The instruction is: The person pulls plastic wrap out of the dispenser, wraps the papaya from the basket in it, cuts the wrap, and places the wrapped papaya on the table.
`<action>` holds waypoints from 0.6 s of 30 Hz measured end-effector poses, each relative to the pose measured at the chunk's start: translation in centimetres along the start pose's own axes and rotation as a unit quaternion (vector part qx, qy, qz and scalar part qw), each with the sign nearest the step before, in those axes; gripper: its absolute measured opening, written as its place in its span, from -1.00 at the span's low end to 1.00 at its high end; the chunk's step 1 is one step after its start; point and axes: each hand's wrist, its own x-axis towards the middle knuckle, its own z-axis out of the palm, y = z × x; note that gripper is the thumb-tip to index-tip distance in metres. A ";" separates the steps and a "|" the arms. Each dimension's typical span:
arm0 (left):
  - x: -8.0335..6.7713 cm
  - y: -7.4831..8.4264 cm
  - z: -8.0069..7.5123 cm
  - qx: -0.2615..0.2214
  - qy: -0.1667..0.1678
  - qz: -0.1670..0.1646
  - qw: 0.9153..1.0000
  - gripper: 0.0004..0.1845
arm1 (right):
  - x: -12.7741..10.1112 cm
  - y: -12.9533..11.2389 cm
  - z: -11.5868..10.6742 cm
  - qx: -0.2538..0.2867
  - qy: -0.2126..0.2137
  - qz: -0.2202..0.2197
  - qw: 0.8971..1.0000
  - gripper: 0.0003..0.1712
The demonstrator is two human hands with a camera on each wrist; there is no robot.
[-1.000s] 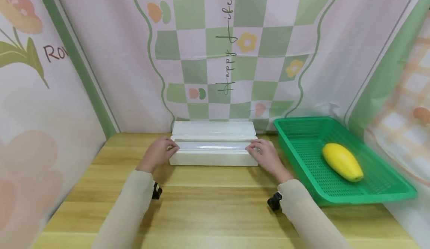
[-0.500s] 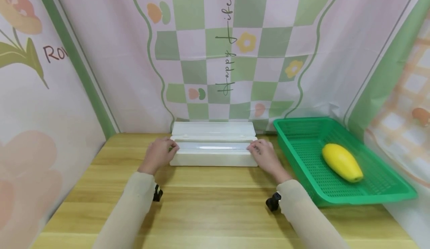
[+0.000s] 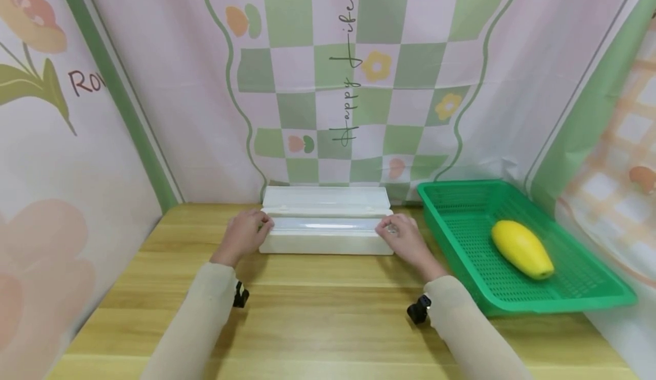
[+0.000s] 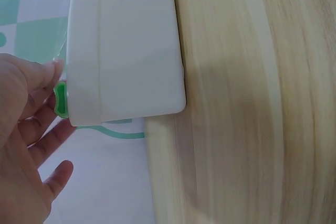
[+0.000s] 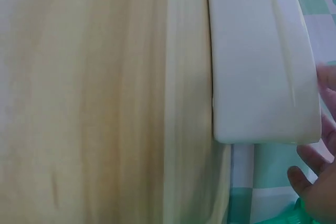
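Observation:
A long white box (image 3: 325, 243) stands at the back of the wooden table (image 3: 328, 317), its lid (image 3: 325, 195) folded back and a clear roll (image 3: 325, 224) lying along it. My left hand (image 3: 245, 233) touches the box's left end and my right hand (image 3: 402, 236) touches its right end. In the left wrist view the left hand (image 4: 26, 129) has loose fingers, one tip against the box (image 4: 123, 51) by a small green tab (image 4: 62, 99). In the right wrist view the right hand (image 5: 320, 182) lies with spread fingers beside the box (image 5: 257, 61).
A green mesh basket (image 3: 558, 303) sits at the right of the table with a yellow oval fruit (image 3: 521, 247) in it. Patterned cloth hangs close behind the box and along both sides.

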 end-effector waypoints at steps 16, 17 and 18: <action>-0.1 0.8 -0.7 -0.098 0.035 0.006 0.995 -0.78 | 0.0 -0.7 -0.6 0.107 -0.013 0.062 0.992 -0.70; -0.1 0.9 -0.8 -0.105 0.034 0.004 0.994 -0.78 | 0.0 -0.7 -0.7 0.117 -0.012 0.068 0.991 -0.68; -0.1 0.9 -0.8 -0.112 0.033 0.000 0.993 -0.78 | 0.0 -0.7 -0.7 0.125 -0.012 0.074 0.989 -0.67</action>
